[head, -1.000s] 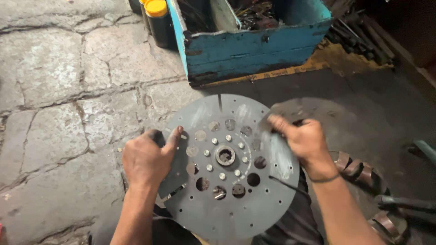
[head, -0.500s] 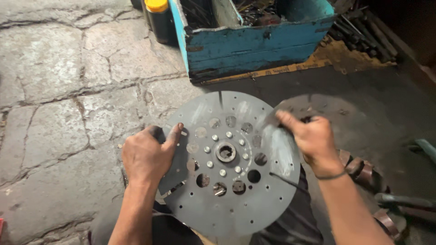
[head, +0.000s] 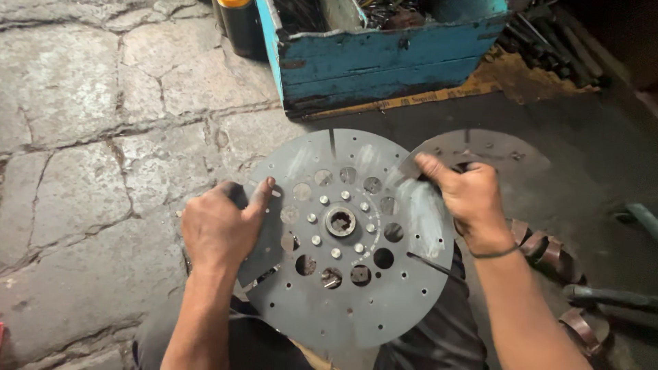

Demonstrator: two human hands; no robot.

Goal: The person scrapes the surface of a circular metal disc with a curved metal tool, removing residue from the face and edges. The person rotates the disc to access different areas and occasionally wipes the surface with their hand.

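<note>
Centrally, disc: a round grey metal disc [head: 343, 240] with a splined hub and rings of holes, held flat over the person's lap.
Left hand: the left hand [head: 223, 229] is clamped on the disc's left rim, thumb on top.
Right hand: the right hand [head: 466, 199] is closed on the right rim, thumb pressed to the face.
Behind: a second disc [head: 493, 147] lies on the dark floor.
Farther off: a blue wooden box [head: 384, 58] of tools stands on the stone floor [head: 82, 137].
</note>
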